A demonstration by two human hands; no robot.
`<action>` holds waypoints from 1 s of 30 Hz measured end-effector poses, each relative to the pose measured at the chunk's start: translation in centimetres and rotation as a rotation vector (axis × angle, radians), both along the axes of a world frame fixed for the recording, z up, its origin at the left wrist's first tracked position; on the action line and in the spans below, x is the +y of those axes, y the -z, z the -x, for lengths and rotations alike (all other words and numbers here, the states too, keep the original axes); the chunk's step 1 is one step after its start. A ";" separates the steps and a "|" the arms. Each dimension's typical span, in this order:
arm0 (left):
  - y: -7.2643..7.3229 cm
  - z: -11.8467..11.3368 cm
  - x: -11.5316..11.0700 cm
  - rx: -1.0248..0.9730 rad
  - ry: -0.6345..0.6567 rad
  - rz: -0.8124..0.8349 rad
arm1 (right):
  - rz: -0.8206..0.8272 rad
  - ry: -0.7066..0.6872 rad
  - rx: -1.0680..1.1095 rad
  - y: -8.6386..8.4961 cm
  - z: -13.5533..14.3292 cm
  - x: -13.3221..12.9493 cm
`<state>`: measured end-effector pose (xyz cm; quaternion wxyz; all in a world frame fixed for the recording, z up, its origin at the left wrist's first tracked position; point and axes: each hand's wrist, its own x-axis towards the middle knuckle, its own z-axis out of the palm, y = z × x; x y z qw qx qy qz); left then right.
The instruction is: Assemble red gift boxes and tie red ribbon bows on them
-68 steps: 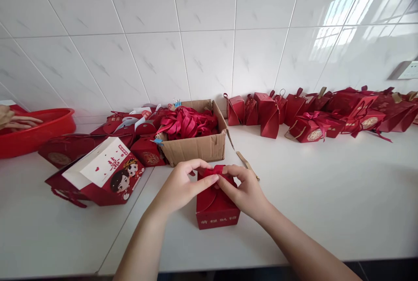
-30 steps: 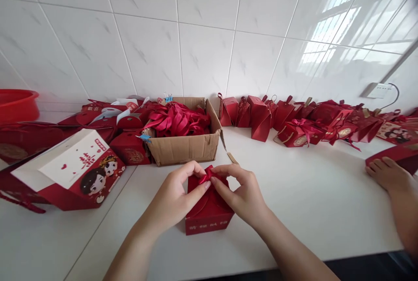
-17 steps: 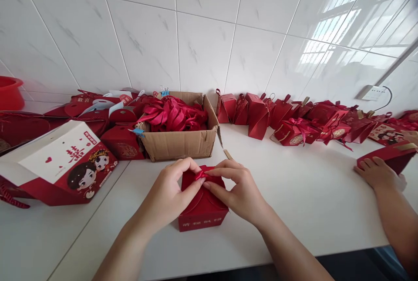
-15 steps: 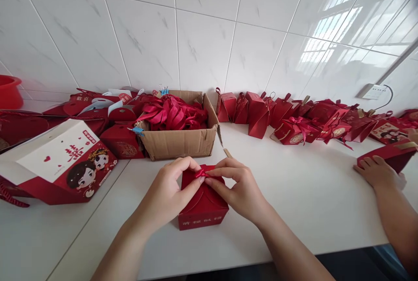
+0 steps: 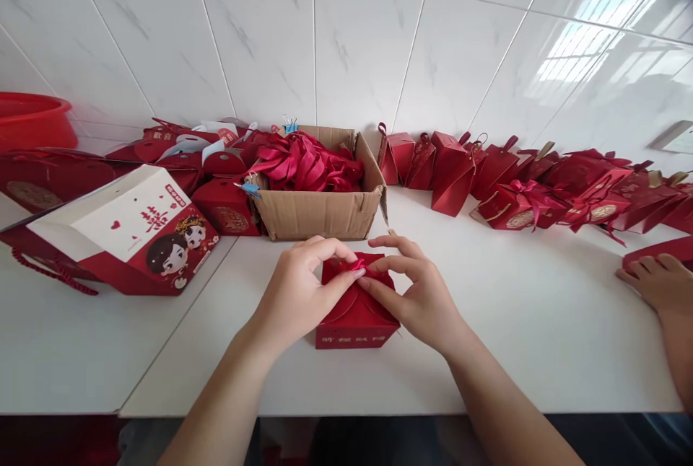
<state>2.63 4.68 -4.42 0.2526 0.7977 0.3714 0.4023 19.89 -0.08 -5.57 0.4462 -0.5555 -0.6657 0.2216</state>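
Note:
A small red gift box (image 5: 357, 318) with pale lettering on its front stands on the white table before me. On its top, a red ribbon (image 5: 358, 265) is gathered between my fingers. My left hand (image 5: 308, 286) pinches the ribbon from the left with thumb and forefinger. From the right, my right hand (image 5: 414, 289) pinches it too, its other fingers raised and spread. The knot or loop itself is partly hidden by the fingertips. Just behind the gift box is a cardboard carton (image 5: 319, 215) heaped with red ribbons (image 5: 311, 163).
A white and red box with cartoon figures (image 5: 167, 257) lies at left, near more red boxes (image 5: 227, 206) and a red basin (image 5: 35, 123). Several red gift boxes (image 5: 455, 174) line the tiled wall. At right, another person's hand (image 5: 657, 282) rests by a red box (image 5: 660, 253).
My view has shifted, so the scene sits further right and higher. Both hands stay at the ribbon; my right fingers have spread a little more.

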 end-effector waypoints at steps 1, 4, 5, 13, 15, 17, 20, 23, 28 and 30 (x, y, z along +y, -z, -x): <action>0.0 0.0 0.0 -0.001 0.008 0.005 | 0.012 0.004 0.009 0.0 0.0 0.1; 0.2 0.2 0.1 -0.012 0.034 0.009 | 0.062 0.002 0.035 0.1 0.0 0.2; 0.3 0.2 0.2 -0.021 0.041 0.011 | 0.085 -0.007 0.051 0.1 0.0 0.3; 0.7 0.1 0.5 -0.074 0.099 0.019 | 0.271 -0.190 0.308 0.1 -0.3 0.5; 0.7 0.2 0.4 -0.072 0.108 0.013 | 0.281 -0.222 0.337 0.0 -0.4 0.6; 0.7 0.2 0.3 -0.069 0.104 0.000 | 0.285 -0.228 0.346 -0.1 -0.4 0.7; 0.7 0.2 0.2 -0.059 0.080 -0.018 | 0.289 -0.213 0.343 -0.3 -0.5 0.6; 0.6 0.2 0.0 -0.049 0.070 -0.025 | 0.295 -0.194 0.343 -0.4 -0.5 0.4; 0.2 0.2 -0.4 -0.040 0.135 0.006 | 0.232 -0.140 0.293 -0.4 -0.5 0.3; 0.2 0.2 -0.5 -0.020 0.113 -0.015 | 0.212 -0.126 0.282 -0.4 -0.5 0.3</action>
